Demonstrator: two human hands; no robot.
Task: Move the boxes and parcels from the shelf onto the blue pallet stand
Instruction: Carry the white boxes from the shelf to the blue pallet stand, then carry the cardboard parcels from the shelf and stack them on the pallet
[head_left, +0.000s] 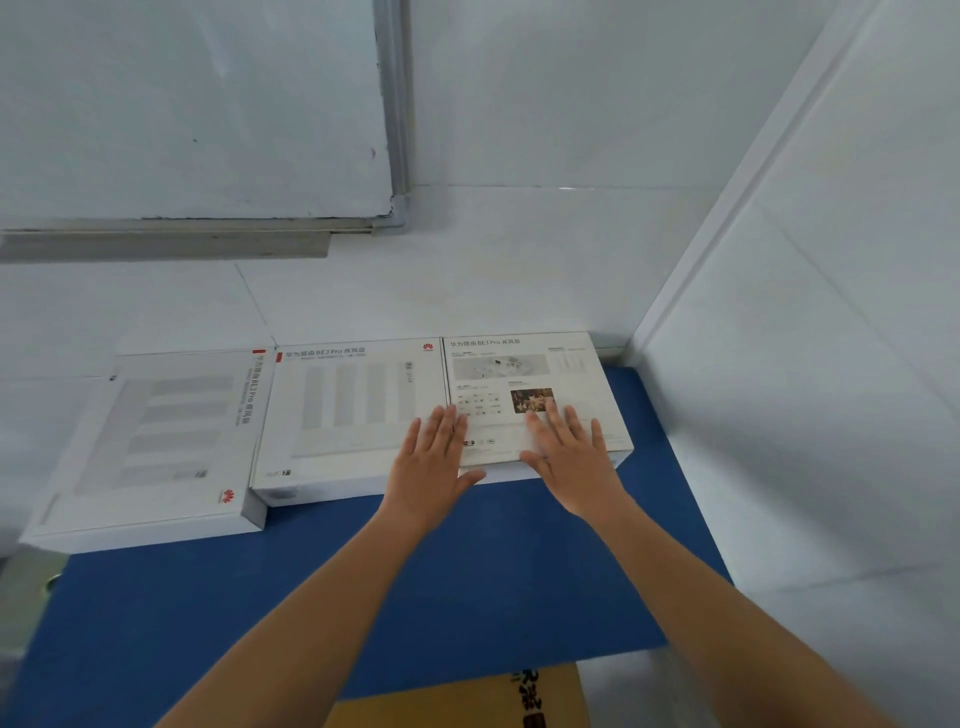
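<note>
On the rightmost flat white printed carton, our left hand and right hand lie with fingers straight and spread, pressing its top near the front edge, gripping nothing. It sits on the blue pallet stand, touching a second flat white carton, with a third angled at the left end. Three look placed; a yellow cardboard box shows below. The shelf is out of sight, so we cannot tell what remains.
</note>
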